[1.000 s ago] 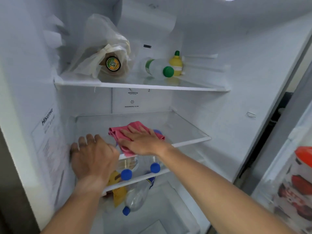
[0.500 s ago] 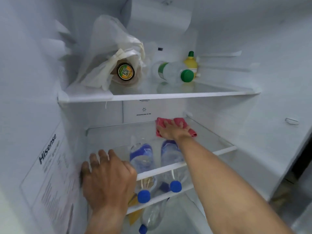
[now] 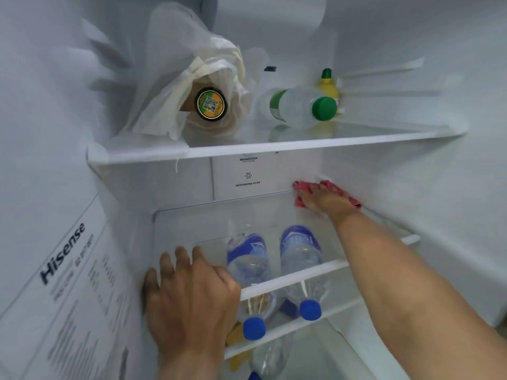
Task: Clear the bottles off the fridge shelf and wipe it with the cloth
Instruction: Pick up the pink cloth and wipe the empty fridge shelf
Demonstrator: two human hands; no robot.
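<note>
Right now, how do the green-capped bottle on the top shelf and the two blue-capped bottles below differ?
The green-capped bottle has a green label band and lies alone; the blue-capped bottles have blue labels and lie as a pair. It sits above the glass shelf being wiped; they show beneath it. All are clear, lying on their sides, caps toward the camera.

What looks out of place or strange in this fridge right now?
On the top shelf, a green-capped bottle lies on its side, and a loosely bagged jar lies tipped with its lid facing out. I see no spill or damage.
</note>
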